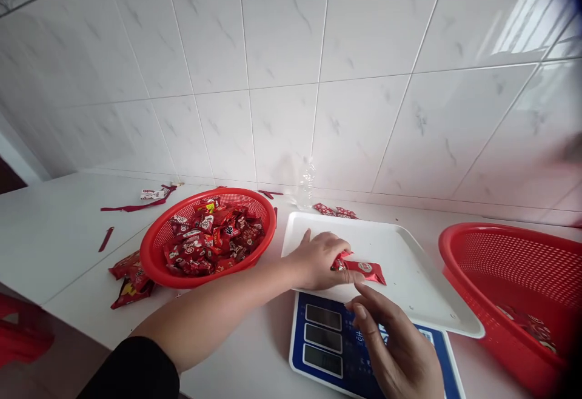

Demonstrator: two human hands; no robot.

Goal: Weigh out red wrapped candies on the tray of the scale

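The left arm, dark sleeve [136, 370] pushed toward the elbow, stretches diagonally over the worktop [227, 344] from its near edge. The left hand [324, 261] is palm down at the near-left part of the white tray [422, 287], fingers and thumb closed on red packets [369, 271] lying close to the tray's near edge. The right hand [400, 344] hovers over the scale's keypad, fingers loosely curled, thumb apart from forefinger. A red basket [152, 259] stands left of the tray, nearer the worktop's wall edge.
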